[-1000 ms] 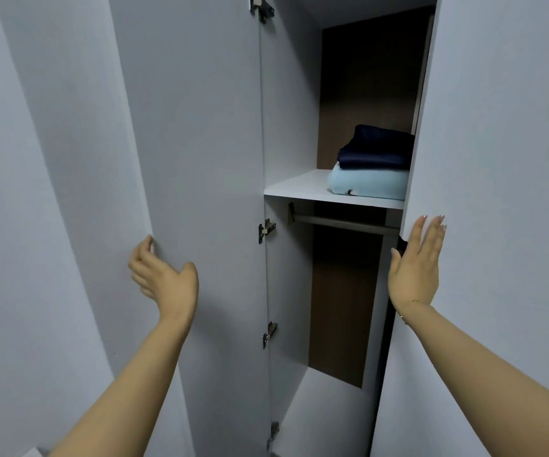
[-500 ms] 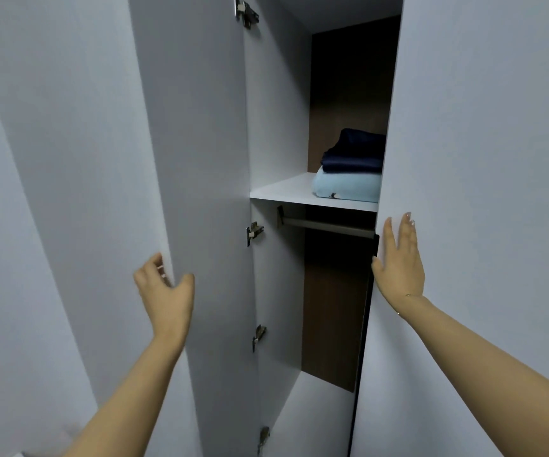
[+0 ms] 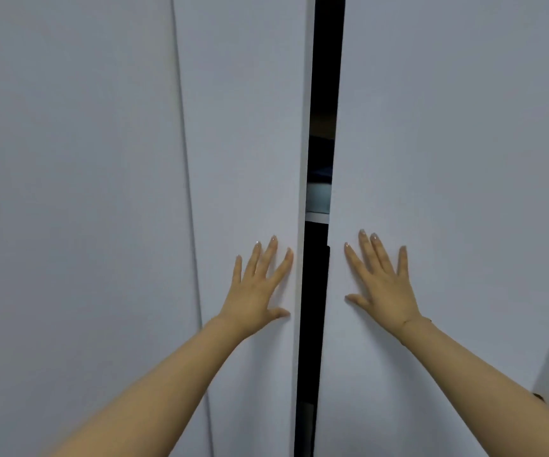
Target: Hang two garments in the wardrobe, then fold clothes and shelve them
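Nearly done, by the look of it: both wardrobe doors are almost shut, only a narrow dark gap (image 3: 319,291) left between them. Left hand (image 3: 260,291) lies flat on the left door (image 3: 243,127), fingers straight and spread, thumb near the door's inner edge; it holds nothing. Right hand (image 3: 382,285) is flat on the right door (image 3: 448,127), fingers also spread, nothing pinched. Through the gap a sliver of the shelf (image 3: 316,215) shows, with a pale blue folded garment (image 3: 318,197) on it and something dark folded on top (image 3: 321,159), so the folded clothes look shelved inside. Hung garments: cannot tell, the space below the shelf is just black. No loose clothes in view. Judgement: folding and shelving seem finished, and what is left is pushing the two doors the last bit closed. A further pale panel (image 3: 68,192) stands to the left.
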